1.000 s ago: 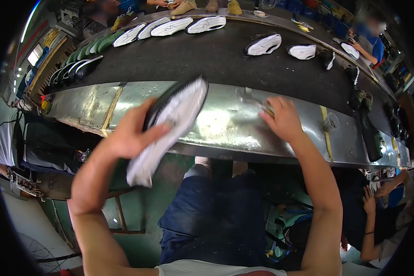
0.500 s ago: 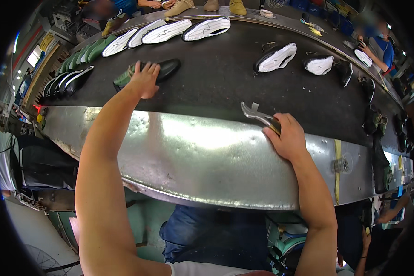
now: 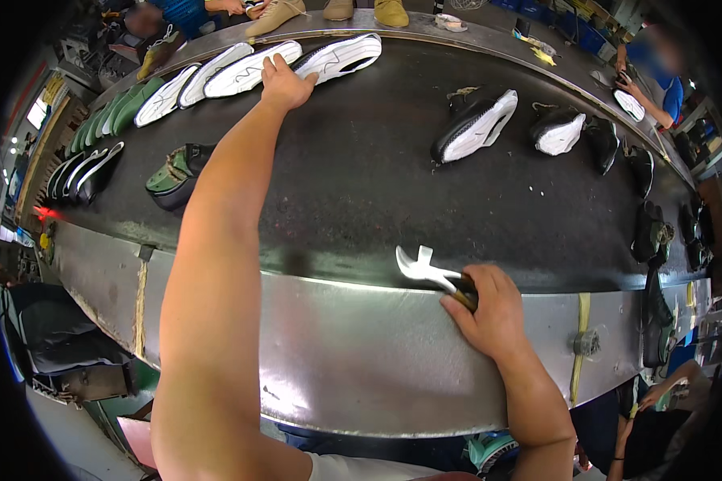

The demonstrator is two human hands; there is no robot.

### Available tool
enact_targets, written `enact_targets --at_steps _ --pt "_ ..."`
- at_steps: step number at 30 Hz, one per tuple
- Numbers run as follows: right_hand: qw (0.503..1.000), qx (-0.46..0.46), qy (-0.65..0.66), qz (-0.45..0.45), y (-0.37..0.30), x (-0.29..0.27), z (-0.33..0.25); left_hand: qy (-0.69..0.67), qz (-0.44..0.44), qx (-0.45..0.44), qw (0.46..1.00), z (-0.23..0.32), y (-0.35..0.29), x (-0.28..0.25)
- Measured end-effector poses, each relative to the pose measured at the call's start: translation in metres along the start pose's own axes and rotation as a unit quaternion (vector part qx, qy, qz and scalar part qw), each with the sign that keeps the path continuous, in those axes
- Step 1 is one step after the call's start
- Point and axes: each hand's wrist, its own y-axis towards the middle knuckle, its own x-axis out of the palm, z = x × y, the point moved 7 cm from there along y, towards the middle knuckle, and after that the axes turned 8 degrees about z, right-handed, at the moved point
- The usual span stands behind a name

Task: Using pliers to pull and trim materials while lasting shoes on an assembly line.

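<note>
My left hand [image 3: 287,84] reaches to the far side of the black work surface. Its fingers, apart, lie over the right end of a white shoe sole [image 3: 237,76], and the thumb is by the near end of another white sole [image 3: 346,58]. My right hand [image 3: 493,313] is closed round the handles of steel lasting pincers [image 3: 425,268], with their curved jaws pointing left over the near edge of the black surface. A black shoe upper on a green last [image 3: 168,178] lies left of my left forearm, which partly hides it.
Green soles [image 3: 130,107] and black-and-white soles [image 3: 96,172] stand at the left. Black shoes with white bottoms [image 3: 481,128] line the right. A metal ledge [image 3: 361,353] runs along the near side, with a clear cup [image 3: 587,343]. Another person [image 3: 650,80] works at the far right.
My left hand has left the black shoe upper and moved forward and right to the white soles. My right hand keeps the pincers. The view has shifted.
</note>
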Motion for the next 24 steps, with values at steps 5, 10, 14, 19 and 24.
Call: enact_targets --at_steps 5,10,14,19,24 --pt "1.0 -0.007 -0.015 0.004 -0.002 -0.001 0.001 -0.006 -0.163 -0.04 0.986 0.038 0.012 0.037" --pt "1.0 -0.025 -0.007 0.01 -0.001 0.002 -0.005 -0.11 -0.258 -0.092 0.955 0.036 -0.004 0.056" --pt "1.0 -0.013 0.012 0.011 0.001 0.003 -0.009 -0.307 -0.338 -0.215 0.864 0.018 -0.04 0.028" --pt "1.0 0.002 0.012 0.009 -0.002 0.003 -0.007 -0.525 -0.348 -0.268 0.729 -0.003 -0.132 -0.122" --pt "0.999 -0.023 0.005 0.033 -0.005 0.003 -0.012 -0.665 -0.33 -0.24 0.625 -0.085 -0.354 -0.279"
